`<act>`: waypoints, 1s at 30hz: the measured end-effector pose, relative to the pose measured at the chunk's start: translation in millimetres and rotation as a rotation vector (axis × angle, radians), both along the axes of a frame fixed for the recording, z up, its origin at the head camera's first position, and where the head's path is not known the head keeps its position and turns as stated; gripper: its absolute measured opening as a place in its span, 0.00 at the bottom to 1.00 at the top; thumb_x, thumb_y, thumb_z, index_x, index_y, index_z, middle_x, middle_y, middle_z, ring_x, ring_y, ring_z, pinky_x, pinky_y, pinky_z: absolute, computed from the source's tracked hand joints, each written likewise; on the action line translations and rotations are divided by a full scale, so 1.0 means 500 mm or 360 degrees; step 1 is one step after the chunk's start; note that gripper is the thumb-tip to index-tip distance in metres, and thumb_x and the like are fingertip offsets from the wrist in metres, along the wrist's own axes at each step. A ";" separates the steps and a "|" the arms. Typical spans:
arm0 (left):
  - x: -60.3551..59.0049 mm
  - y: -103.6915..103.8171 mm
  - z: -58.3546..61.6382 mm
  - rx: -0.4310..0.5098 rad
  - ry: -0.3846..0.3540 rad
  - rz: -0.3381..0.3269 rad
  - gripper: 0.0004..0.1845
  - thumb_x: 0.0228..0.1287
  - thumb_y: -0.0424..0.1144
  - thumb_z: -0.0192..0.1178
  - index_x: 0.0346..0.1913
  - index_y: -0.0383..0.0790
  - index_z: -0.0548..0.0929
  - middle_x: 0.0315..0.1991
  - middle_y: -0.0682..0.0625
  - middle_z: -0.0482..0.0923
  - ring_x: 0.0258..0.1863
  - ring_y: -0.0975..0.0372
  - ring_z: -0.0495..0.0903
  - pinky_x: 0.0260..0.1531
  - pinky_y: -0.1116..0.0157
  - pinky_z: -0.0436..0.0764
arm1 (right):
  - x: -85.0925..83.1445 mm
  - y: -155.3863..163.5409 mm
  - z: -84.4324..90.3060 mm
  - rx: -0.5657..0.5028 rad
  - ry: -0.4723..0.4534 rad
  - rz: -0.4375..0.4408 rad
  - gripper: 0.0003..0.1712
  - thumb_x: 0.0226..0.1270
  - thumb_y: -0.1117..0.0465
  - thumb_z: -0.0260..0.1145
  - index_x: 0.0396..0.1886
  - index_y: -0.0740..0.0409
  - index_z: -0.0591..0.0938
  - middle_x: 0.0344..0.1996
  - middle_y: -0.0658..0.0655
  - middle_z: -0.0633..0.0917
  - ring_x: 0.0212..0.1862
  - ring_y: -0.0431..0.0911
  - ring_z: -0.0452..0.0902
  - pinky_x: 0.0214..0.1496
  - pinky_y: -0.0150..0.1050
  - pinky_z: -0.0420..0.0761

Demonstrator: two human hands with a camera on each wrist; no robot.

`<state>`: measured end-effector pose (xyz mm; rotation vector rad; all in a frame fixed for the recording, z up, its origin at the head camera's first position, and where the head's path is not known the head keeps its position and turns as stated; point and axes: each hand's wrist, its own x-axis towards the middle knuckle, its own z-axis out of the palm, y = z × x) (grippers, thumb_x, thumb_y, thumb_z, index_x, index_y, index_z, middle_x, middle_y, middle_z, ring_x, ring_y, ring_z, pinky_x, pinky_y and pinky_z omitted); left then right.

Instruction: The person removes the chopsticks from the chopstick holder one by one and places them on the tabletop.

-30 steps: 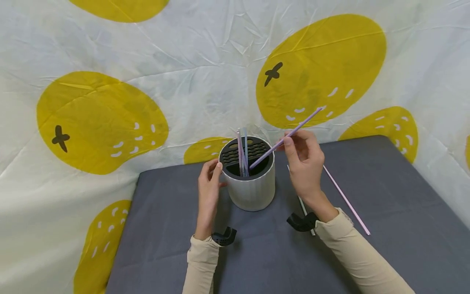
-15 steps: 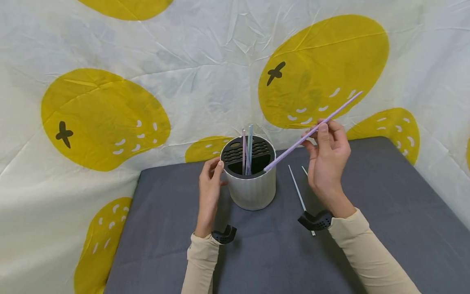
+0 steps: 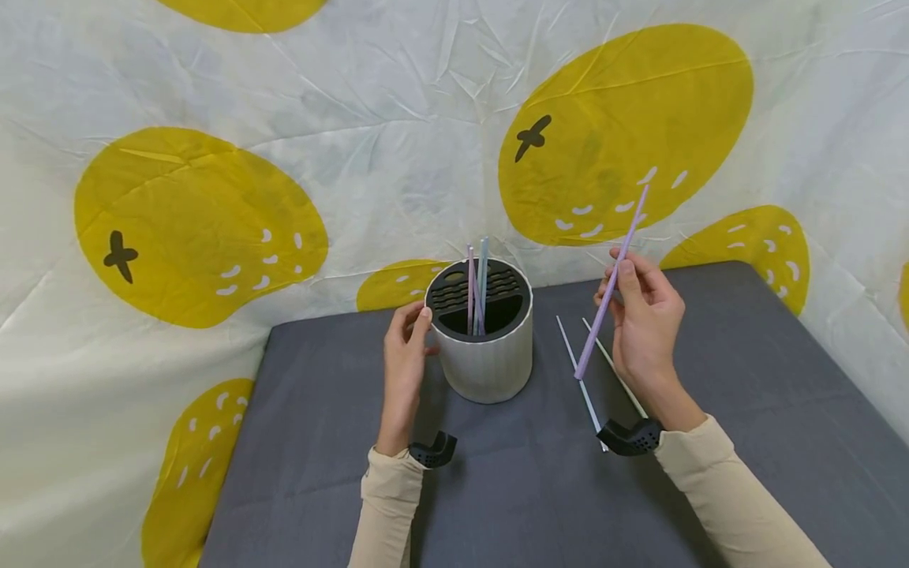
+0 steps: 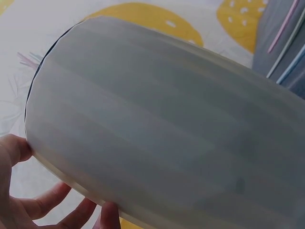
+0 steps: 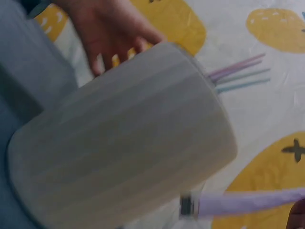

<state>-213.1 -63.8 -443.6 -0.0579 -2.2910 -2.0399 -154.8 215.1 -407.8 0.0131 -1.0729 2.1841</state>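
In the head view, my right hand [image 3: 646, 323] pinches a lilac chopstick [image 3: 607, 296] between thumb and fingers. The chopstick leans steeply, its lower end right of the holder and above the dark table. In the right wrist view its near end [image 5: 188, 206] is metallic and blurred. A pale ribbed utensil holder [image 3: 486, 367] stands upright; several pink, purple and bluish chopsticks [image 3: 477, 292] stand in its front opening. My left hand [image 3: 406, 355] rests against the holder's left side, thumb at the rim. The left wrist view shows its fingertips [image 4: 108, 214] touching the wall.
A bluish chopstick [image 3: 568, 343] and a pale green chopstick [image 3: 618, 371] lie on the dark grey table [image 3: 327, 410], partly under my right arm. The holder's black top [image 3: 483, 276] has wavy slots. A white cloth with yellow shapes [image 3: 398, 181] hangs behind the table.
My right hand has drawn the lilac chopstick out of the holder's opening, moved it right and tilted it more upright. My left hand has stayed at the holder.
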 end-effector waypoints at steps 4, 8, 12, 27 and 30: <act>-0.001 0.000 0.003 0.0006 0.0006 -0.0013 0.21 0.78 0.52 0.59 0.66 0.47 0.80 0.63 0.46 0.81 0.54 0.54 0.81 0.40 0.60 0.86 | 0.009 0.020 -0.030 0.0091 -0.0146 -0.0033 0.20 0.72 0.68 0.67 0.55 0.82 0.80 0.31 0.60 0.84 0.27 0.46 0.78 0.30 0.31 0.86; -0.001 0.000 0.004 0.0006 0.0008 -0.0013 0.22 0.78 0.52 0.59 0.66 0.46 0.80 0.63 0.45 0.81 0.54 0.54 0.81 0.40 0.60 0.86 | 0.020 0.039 -0.062 0.0230 -0.0359 -0.0065 0.17 0.72 0.67 0.68 0.53 0.76 0.84 0.31 0.57 0.86 0.26 0.45 0.78 0.29 0.30 0.85; 0.000 0.000 0.003 0.0016 0.0009 -0.0013 0.21 0.78 0.52 0.59 0.66 0.45 0.80 0.62 0.46 0.81 0.54 0.54 0.81 0.40 0.61 0.86 | 0.031 0.062 -0.094 0.0409 -0.0552 -0.0032 0.16 0.72 0.65 0.69 0.54 0.69 0.86 0.31 0.52 0.88 0.28 0.42 0.81 0.32 0.29 0.86; 0.002 -0.001 0.003 0.0009 0.0004 -0.0024 0.21 0.78 0.52 0.59 0.66 0.46 0.80 0.63 0.45 0.81 0.54 0.54 0.81 0.39 0.61 0.86 | 0.066 0.225 -0.191 0.1229 -0.1105 0.0131 0.18 0.77 0.53 0.67 0.61 0.54 0.85 0.34 0.32 0.87 0.34 0.30 0.81 0.33 0.24 0.81; 0.003 -0.001 0.003 0.0011 0.0009 -0.0013 0.22 0.78 0.52 0.59 0.66 0.46 0.80 0.62 0.46 0.81 0.54 0.54 0.81 0.39 0.62 0.86 | 0.070 0.265 -0.192 0.1402 -0.1175 0.0204 0.22 0.77 0.50 0.66 0.63 0.56 0.83 0.35 0.30 0.86 0.35 0.30 0.79 0.34 0.25 0.81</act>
